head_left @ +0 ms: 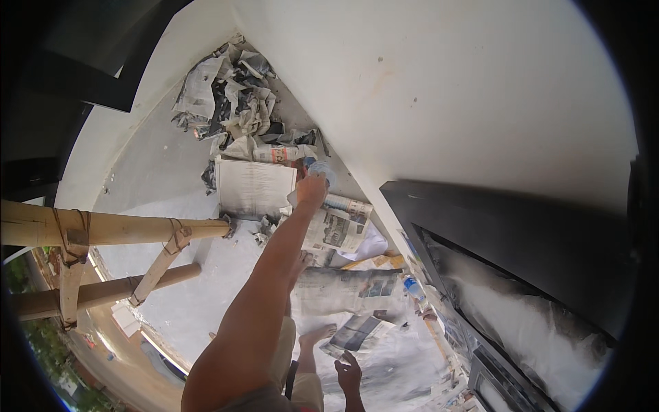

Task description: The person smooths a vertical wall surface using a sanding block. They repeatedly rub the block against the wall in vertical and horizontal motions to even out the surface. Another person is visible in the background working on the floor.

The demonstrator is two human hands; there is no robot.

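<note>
My left hand (312, 191) reaches far forward at the end of an outstretched arm. Its fingers are closed at a clear plastic container (322, 169), whose exact kind is hard to make out. Around it lie an open printed sheet (254, 187) to the left and a newspaper sheet (338, 228) just nearer. My right hand (349, 372) hangs low near the bottom edge, its fingers apart and nothing in them. Close to it is a folded piece of newspaper (357, 334) on the floor, beside my bare foot.
Crumpled newspapers (237, 96) are heaped in the far corner. A bamboo ladder (130, 231) juts in from the left, above the ledge edge. Along the right wall stands a black frame (508, 213) with plastic sheeting. A blue-labelled bottle (413, 287) lies near it.
</note>
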